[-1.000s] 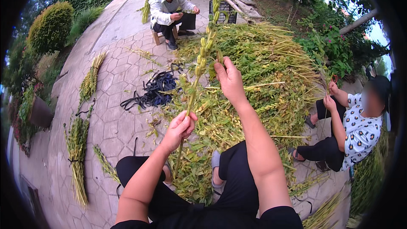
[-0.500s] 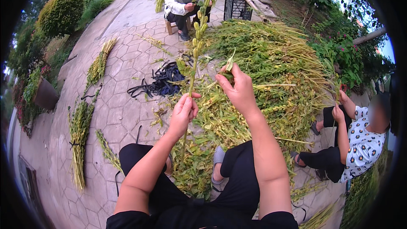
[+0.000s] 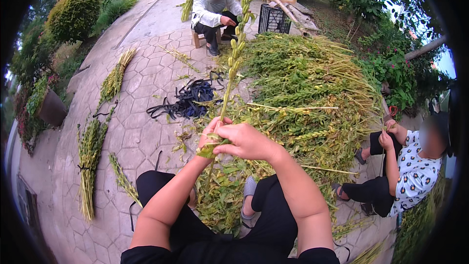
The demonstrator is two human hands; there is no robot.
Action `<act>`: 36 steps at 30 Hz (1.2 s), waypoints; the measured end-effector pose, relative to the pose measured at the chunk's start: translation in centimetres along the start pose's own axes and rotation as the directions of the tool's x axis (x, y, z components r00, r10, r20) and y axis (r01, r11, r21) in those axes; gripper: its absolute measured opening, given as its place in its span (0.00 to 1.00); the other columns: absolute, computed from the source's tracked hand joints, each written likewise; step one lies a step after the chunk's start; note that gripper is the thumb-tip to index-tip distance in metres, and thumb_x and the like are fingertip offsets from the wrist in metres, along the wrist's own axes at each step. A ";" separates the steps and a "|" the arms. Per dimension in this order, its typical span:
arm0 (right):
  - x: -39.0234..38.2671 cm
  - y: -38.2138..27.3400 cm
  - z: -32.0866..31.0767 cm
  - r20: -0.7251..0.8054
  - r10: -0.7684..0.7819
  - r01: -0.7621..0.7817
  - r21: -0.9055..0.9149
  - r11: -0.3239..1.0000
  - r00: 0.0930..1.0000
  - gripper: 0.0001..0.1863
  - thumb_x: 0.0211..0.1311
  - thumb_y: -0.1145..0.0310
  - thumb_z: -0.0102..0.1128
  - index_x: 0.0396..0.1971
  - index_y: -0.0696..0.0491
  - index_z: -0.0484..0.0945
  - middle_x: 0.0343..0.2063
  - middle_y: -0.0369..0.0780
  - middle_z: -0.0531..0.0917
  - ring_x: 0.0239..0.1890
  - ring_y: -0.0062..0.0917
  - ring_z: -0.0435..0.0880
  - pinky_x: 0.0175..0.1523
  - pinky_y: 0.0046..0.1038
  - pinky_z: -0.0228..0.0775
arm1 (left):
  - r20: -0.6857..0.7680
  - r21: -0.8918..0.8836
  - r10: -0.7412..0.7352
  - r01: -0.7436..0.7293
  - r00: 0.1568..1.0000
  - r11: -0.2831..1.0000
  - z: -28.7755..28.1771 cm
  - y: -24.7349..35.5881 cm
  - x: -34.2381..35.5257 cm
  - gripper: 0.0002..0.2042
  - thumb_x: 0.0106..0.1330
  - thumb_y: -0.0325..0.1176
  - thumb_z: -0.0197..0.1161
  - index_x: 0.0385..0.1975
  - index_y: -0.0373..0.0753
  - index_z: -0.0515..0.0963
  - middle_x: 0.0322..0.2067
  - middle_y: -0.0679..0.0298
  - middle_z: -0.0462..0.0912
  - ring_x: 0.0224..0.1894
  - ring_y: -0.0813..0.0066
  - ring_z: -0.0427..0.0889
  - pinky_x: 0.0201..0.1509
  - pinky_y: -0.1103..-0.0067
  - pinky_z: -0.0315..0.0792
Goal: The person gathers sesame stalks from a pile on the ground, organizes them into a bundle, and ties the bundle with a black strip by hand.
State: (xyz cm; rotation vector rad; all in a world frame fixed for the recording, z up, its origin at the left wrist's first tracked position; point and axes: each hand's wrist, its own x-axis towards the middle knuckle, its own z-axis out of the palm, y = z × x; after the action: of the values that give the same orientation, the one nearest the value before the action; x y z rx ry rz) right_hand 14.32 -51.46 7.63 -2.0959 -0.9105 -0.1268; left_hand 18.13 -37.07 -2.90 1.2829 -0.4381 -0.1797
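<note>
My left hand (image 3: 205, 136) is closed around a tall sesame stalk (image 3: 235, 51), which stands nearly upright with yellow-green pods along its upper part. Its lower end runs down between my knees. My right hand (image 3: 248, 140) is closed and meets the left at the stalk, covering part of the left fingers. Crumpled green leaves (image 3: 209, 150) stick out beneath my right fingers. Whether the right fingers also touch the stem cannot be made out. Stripped leaves (image 3: 222, 200) lie on the ground around my feet.
A big heap of cut stalks (image 3: 312, 78) spreads ahead and right. Dark straps (image 3: 188, 99) lie left of it. Tied bundles (image 3: 89, 168) rest on the paving at left. One person (image 3: 207, 14) sits ahead near a black crate (image 3: 273, 18); another person (image 3: 417, 166) sits at right.
My right hand has come down and left, with leaves in its fingers, from beside the stalk to my left hand. The left hand has shifted slightly lower, still round the stalk.
</note>
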 end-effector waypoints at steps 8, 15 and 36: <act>-0.9 1.0 -4.8 -0.550 0.356 0.044 0.585 0.810 0.755 0.13 0.65 0.63 0.60 0.48 0.48 0.75 0.43 0.31 0.83 0.27 0.05 0.73 0.27 0.09 0.65 | 0.164 -0.155 -0.198 0.223 0.966 0.962 -0.7 1.3 -0.7 0.15 0.77 0.44 0.39 0.44 0.39 0.69 0.22 0.70 0.70 0.15 0.89 0.55 0.19 0.89 0.51; -1.9 2.6 -10.9 -0.892 0.368 0.148 0.415 0.898 0.262 0.21 0.65 0.54 0.61 0.54 0.47 0.74 0.32 0.24 0.74 0.24 0.07 0.68 0.27 0.10 0.61 | 0.348 -0.086 -0.251 0.297 0.903 0.951 -0.9 1.3 -2.9 0.17 0.77 0.46 0.39 0.40 0.39 0.70 0.21 0.70 0.70 0.16 0.90 0.54 0.20 0.89 0.50; -4.0 8.3 -3.7 -0.181 0.498 -0.524 -0.432 0.734 0.848 0.43 0.58 0.54 0.65 0.69 0.50 0.53 0.64 0.50 0.65 0.59 0.40 0.73 0.62 0.36 0.66 | 0.331 -0.153 -0.243 0.306 0.912 0.940 -2.6 2.2 -3.1 0.17 0.76 0.48 0.41 0.40 0.40 0.70 0.20 0.71 0.68 0.15 0.89 0.53 0.18 0.89 0.49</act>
State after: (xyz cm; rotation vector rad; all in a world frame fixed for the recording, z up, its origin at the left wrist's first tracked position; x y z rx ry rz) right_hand 17.53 -59.64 3.08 -2.7085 -0.2373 -0.1186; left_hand 16.11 -33.02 -1.98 1.1139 -0.4884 -0.6564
